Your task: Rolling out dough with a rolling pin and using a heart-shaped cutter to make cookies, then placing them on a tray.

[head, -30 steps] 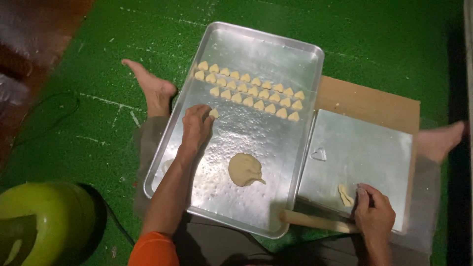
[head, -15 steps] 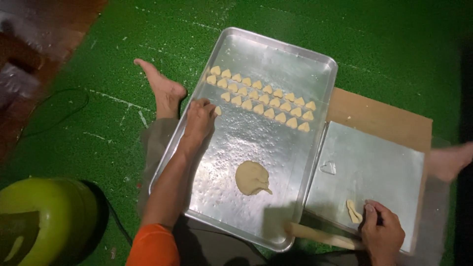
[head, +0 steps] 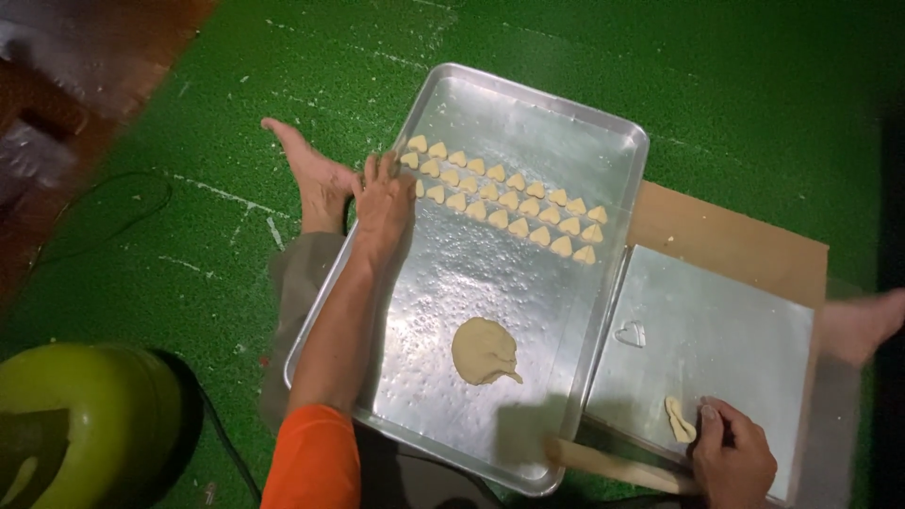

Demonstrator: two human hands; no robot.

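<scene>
My left hand [head: 384, 196] rests flat, fingers apart, on the left side of a metal baking tray [head: 528, 104], at the left end of two rows of small heart-shaped dough pieces [head: 509, 203]. A flattened lump of dough [head: 484, 351] lies lower in the tray. My right hand [head: 732, 457] sits at the near edge of a flat metal sheet [head: 735, 330], fingers curled beside a small strip of dough [head: 678, 419]. A heart-shaped cutter [head: 631, 333] lies on that sheet. A wooden rolling pin [head: 613, 464] lies by my right hand.
The tray and sheet lie on a green mat [head: 773, 85], the sheet on a brown board [head: 716, 236]. My bare feet show at left [head: 306, 170] and right [head: 863, 325]. A green gas cylinder [head: 85, 424] stands at the lower left.
My left hand has slid up the tray to the left end of the dough rows. My right hand stays by the dough strip. The view has shifted.
</scene>
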